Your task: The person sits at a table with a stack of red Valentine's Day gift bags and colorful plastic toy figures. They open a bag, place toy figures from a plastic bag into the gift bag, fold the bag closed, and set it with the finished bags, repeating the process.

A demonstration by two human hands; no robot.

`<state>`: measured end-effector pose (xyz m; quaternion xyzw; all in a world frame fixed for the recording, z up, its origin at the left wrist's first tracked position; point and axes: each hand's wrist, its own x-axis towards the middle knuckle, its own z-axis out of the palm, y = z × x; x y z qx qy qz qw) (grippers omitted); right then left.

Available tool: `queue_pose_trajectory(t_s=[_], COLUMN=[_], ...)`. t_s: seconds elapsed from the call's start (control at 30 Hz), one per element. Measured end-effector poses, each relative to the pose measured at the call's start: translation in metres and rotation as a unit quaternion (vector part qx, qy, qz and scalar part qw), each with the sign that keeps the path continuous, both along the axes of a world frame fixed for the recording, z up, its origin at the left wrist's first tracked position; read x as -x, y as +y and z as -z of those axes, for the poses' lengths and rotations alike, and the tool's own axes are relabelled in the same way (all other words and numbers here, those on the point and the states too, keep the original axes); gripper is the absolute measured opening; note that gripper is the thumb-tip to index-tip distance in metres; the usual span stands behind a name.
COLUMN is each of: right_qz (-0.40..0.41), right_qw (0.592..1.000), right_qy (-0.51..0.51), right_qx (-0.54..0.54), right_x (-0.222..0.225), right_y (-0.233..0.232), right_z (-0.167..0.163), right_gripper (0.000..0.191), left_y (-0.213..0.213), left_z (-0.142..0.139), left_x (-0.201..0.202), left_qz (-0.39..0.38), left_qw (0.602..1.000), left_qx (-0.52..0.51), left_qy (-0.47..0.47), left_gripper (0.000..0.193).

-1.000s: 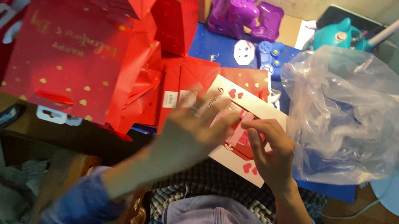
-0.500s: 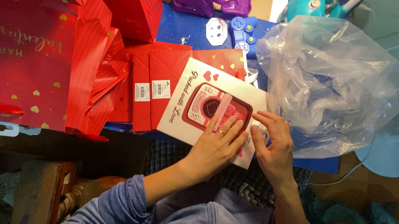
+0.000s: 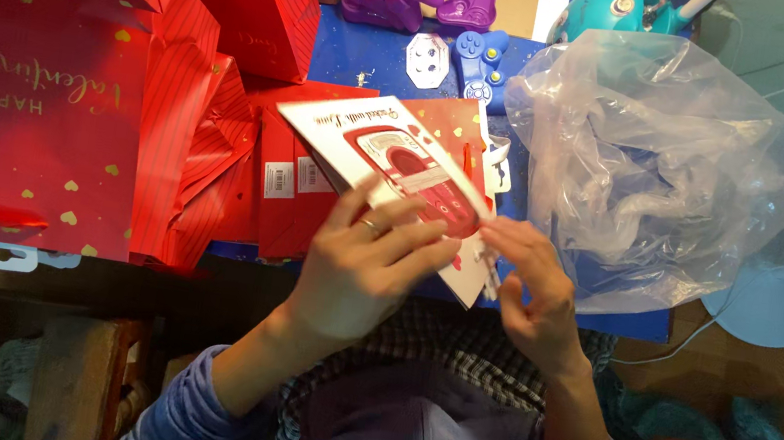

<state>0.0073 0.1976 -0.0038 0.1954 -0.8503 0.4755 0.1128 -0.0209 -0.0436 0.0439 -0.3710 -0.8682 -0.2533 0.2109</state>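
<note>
Centrally, white card (image 3: pixel 390 154) gripped between left hand (image 3: pixel 361 266), right hand (image 3: pixel 529 289)

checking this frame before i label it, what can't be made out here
- Head view: the lower part of the white and red card is hidden by the left hand.
- What the right hand pinches: too small, blurred.
- The clear plastic bag: contents unreadable through crumpled film.
- The red gift bag: cut off by the left edge.
</note>
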Motion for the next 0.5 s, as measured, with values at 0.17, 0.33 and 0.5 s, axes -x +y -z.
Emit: queue_pose_trajectory(t_s=[0.17,0.33,0.5], right_qz=[-0.136,-0.044,-0.032], right_qw=[0.953,0.916,0.889], right_qy=[-0.19,-0.295,-0.286], right_qx=[0.193,0.268,0.356], right_x=[-0.013,-0.022,-0.021], right_y=[-0.013,-0.037,-0.032], right_z=[0.007,0.057,0.093], right_gripper=[0.069,0.039,0.031], left_y=[-0.003,0.012,0.028], left_z=[-0.007,0.02,0.053], left_x=[-0.002,0.001,0.001], left_qz=[-0.061,-0.056,-0.04], left_qw=[0.996,0.996,0.991], left_qx=[-0.021,-0.064,-0.027], left_qy=[0.058,0.007,-0.124], left_gripper=[0.033,0.053,0.067])
